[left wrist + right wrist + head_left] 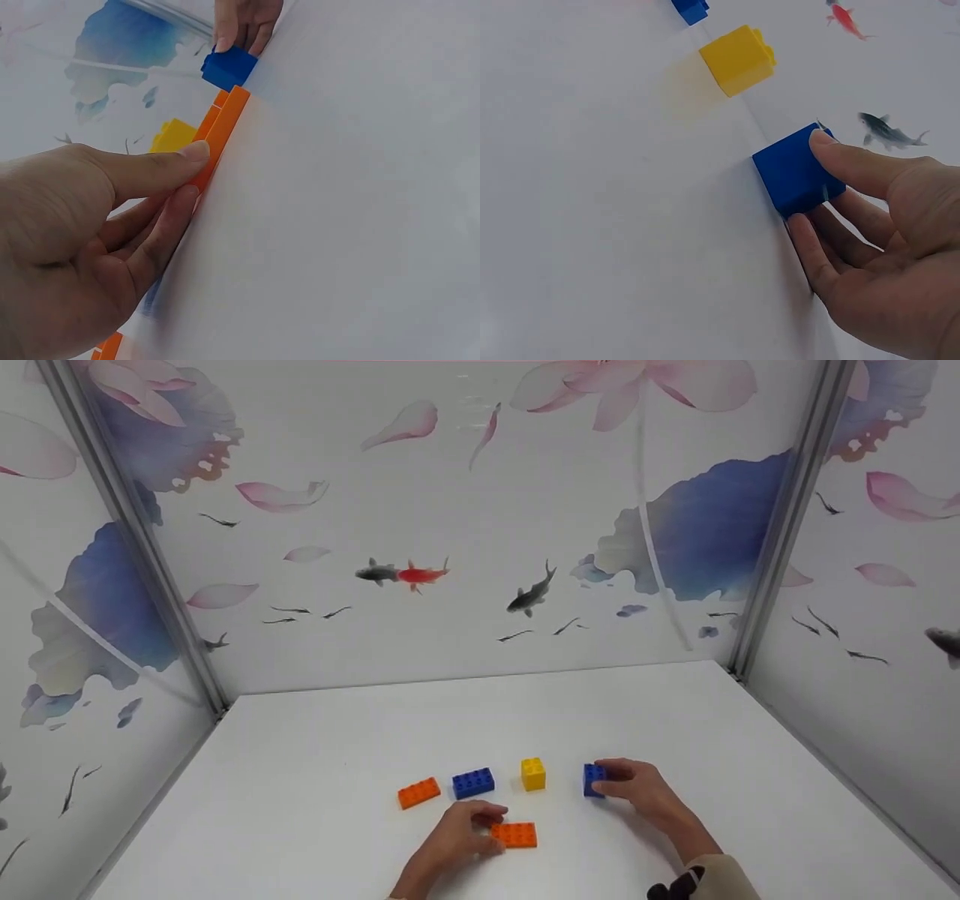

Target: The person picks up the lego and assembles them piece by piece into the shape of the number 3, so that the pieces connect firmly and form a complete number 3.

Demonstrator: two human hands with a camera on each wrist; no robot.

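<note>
My left hand (459,834) pinches the left end of a flat orange building brick (517,835), studs up, near the front of the white table. In the left wrist view the thumb and fingers grip one end of this orange brick (219,135). Farther right, my right hand (646,793) holds a blue brick (593,780) from its right side. The right wrist view shows the thumb on one face of the blue brick (795,172) and a fingertip at its lower edge. A yellow brick (533,774) stands between the two hands, farther back, with no hand on it.
Left of the yellow brick lie another blue brick (473,783) and a second flat orange brick (418,793), beyond my left hand. The white table (337,735) is bounded by a back wall (450,510) and side walls painted with fish and lotus petals.
</note>
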